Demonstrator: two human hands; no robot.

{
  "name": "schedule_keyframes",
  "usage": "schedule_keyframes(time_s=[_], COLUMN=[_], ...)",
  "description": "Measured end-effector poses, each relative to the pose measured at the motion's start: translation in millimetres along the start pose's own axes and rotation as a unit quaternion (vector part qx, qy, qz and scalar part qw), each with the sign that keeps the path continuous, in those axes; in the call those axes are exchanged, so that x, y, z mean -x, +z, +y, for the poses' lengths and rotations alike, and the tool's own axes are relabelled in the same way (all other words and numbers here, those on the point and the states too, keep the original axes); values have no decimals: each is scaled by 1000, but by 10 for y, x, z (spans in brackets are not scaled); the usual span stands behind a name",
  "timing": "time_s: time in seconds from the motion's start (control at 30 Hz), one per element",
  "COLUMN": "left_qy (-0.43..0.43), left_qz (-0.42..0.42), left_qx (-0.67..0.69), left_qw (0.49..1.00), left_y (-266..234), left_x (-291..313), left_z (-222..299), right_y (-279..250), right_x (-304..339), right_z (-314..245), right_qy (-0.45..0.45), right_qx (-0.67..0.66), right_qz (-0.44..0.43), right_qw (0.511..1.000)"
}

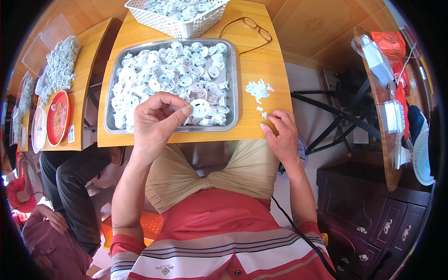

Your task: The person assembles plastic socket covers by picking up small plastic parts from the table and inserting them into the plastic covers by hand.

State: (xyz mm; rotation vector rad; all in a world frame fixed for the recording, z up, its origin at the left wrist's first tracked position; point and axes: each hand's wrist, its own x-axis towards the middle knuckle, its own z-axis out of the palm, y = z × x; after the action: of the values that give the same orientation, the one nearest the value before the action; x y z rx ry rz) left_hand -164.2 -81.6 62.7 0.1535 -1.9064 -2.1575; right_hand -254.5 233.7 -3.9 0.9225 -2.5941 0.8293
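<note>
Between thumb and fingers my left hand (pixel 157 116) pinches a round white plastic part (pixel 200 108) with small dark slots, held over the near edge of a metal tray (pixel 237 84). Many similar white parts (pixel 154 74) are heaped in that tray. At the table's near right edge, my right hand (pixel 282 135) has its thumb and index finger curled close to a tiny white piece (pixel 264 115). Whether the fingertips touch that piece I cannot tell. A small pile of tiny white pieces (pixel 258 90) lies just beyond, right of the tray.
A white perforated basket (pixel 186 29) of white parts stands at the far side of the wooden table (pixel 261 51), beside brown-framed glasses (pixel 252 23). On the left, another table holds a red round tray (pixel 58 119). A seated person (pixel 70 186) is at the left; dark drawers (pixel 373 219) stand right.
</note>
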Motion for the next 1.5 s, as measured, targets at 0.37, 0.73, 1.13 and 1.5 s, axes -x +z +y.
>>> schedule_keyframes(time_s=[0.37,0.73,1.13,1.5], left_qy=[-5,-5,-38,-53], left_qz=[-9,-20,-39,-51], left_qx=[19,34,19,34], left_qw=[1000,999,998,997], left_y=[44,85,142,169], left_x=[61,112,178,234], left_z=[-31,-58,-88,-99], right_y=[-5,-14,-95,-102], right_x=[31,93,-45,-27], right_z=[-42,-77,-54,-59], right_qy=[-46,-63,-48,-13], right_qx=[15,19,27,31], right_qz=[20,24,-52,-70], right_qw=[999,998,997,997])
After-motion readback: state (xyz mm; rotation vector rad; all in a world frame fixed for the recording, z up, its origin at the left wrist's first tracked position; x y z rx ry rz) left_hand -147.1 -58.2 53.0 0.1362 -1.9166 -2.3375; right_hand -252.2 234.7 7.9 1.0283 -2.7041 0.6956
